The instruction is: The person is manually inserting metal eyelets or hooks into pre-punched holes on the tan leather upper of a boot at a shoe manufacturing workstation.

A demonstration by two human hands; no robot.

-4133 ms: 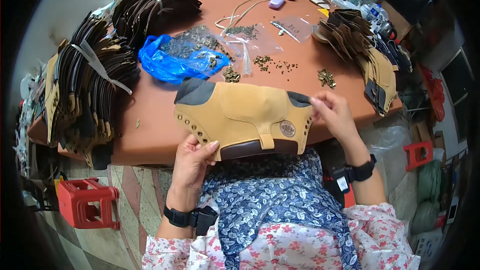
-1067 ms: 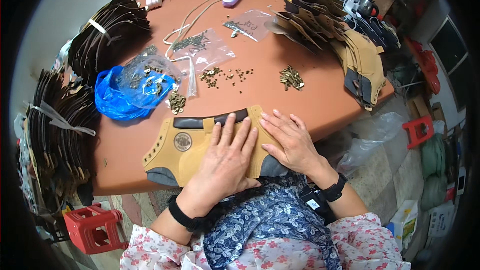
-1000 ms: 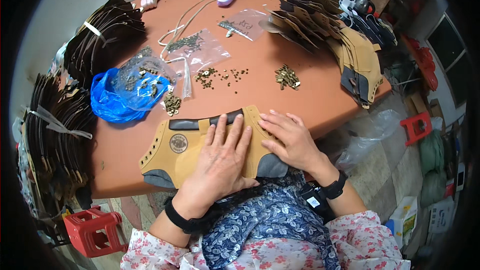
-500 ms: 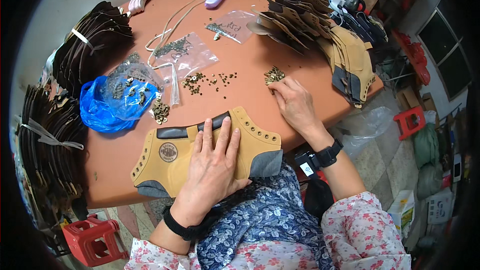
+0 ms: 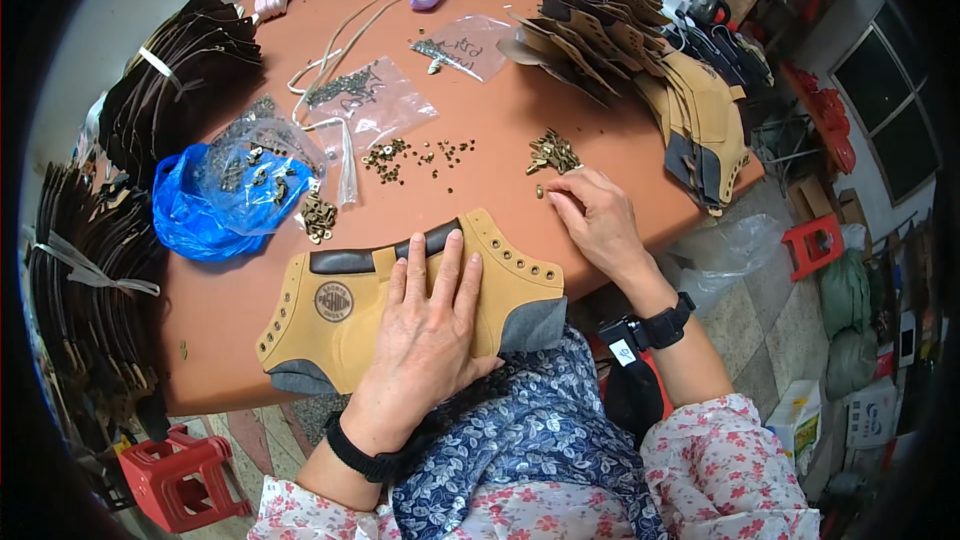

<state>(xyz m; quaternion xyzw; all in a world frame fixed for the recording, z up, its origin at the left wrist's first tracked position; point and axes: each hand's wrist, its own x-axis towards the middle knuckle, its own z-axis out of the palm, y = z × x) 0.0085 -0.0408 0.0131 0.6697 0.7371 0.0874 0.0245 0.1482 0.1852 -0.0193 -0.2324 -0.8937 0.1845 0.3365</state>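
A tan shoe upper [image 5: 352, 340] with grey lining corners, a dark padded collar and rows of brass eyelets lies flat at the table's near edge. My left hand [image 5: 425, 325] presses on its middle, palm down with the fingers stretched out. Farther right, my right hand [image 5: 597, 220] rests on the table with thumb and fingers drawn together. Just off its fingertips is a single small brass piece [image 5: 540, 191]. Beyond it is a heap of brass lace hooks [image 5: 552, 152]. Whether anything is between the right fingertips is hidden.
Loose eyelets [image 5: 385, 162] are scattered mid-table near clear plastic bags [image 5: 385, 110]. A blue bag [image 5: 195, 220] with metal parts sits left. Stacks of dark pieces [image 5: 95, 285] line the left edge; more shoe uppers [image 5: 690, 110] are piled right. Red stools [image 5: 180, 480] stand below.
My right hand has drawn slightly back from the heap of lace hooks, and one brass piece now shows apart from it. My left hand stays on the upper.
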